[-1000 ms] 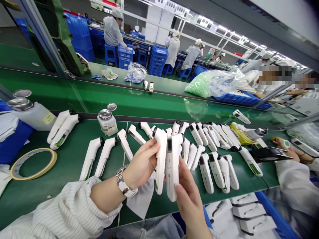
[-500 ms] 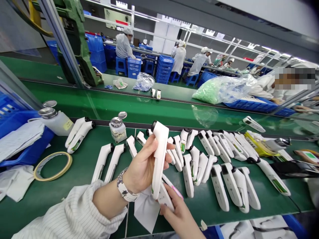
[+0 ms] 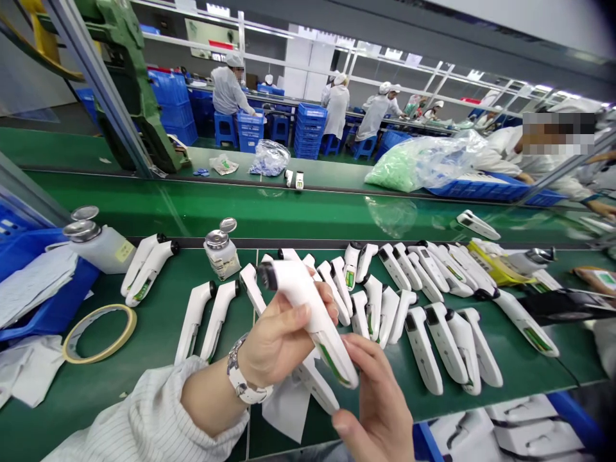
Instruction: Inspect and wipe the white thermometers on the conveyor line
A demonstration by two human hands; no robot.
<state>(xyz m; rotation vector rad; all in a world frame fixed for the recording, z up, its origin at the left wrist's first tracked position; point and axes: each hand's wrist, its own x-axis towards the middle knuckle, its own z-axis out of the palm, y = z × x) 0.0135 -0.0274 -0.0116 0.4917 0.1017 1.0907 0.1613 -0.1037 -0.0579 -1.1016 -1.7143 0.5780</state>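
Note:
My left hand (image 3: 276, 340) grips a white handheld thermometer (image 3: 308, 314), tilted with its dark tip up and to the left. My right hand (image 3: 380, 401) touches the lower end of that thermometer with thumb and fingers. A second white thermometer (image 3: 317, 385) lies just below it, on a white cloth (image 3: 286, 407) on the green bench (image 3: 144, 340). Several more white thermometers (image 3: 423, 314) lie in rows on the bench beyond my hands.
Two dispenser bottles (image 3: 221, 250) (image 3: 96, 240), a tape ring (image 3: 99, 324) and a blue bin with papers (image 3: 33, 282) are on the left. A green conveyor (image 3: 289, 208) runs behind. Other workers sit beyond it, and another person's sleeve (image 3: 604, 340) is at the right.
The thermometer in my left hand has tilted from upright to slanting, tip to the left. My right hand put its own thermometer down and came up to the one in my left hand.

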